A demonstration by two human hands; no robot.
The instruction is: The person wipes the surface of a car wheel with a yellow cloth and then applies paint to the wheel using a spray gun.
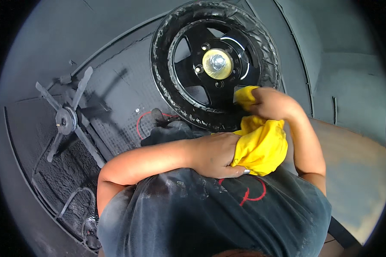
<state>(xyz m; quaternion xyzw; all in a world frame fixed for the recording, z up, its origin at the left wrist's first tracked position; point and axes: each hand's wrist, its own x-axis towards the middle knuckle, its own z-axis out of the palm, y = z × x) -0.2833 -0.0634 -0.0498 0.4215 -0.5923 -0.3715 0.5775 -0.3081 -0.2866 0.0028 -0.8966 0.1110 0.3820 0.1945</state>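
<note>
A black wheel (188, 64) with several spokes stands in front of me, its outer ring wrapped in crinkled black plastic film (261, 47). Through its centre hole shows a yellowish round disc (208, 68) with a bright, shiny middle. My left hand (214, 154) is closed on a bunched yellow cloth (263, 145) held against my chest. Over the wheel's lower right edge, my right hand (270, 103) grips a yellow cloth end (245, 96) between its fingers. Whether both yellow parts belong to one cloth is hidden behind the right hand.
On the left stands a grey metal stand with a round hub (66, 120) and several flat arms. Below it lie a dark, rough surface (68, 180) and a looped cable (75, 197). A thin red cord (139, 124) curves near the wheel. A tan panel (351, 171) is at right.
</note>
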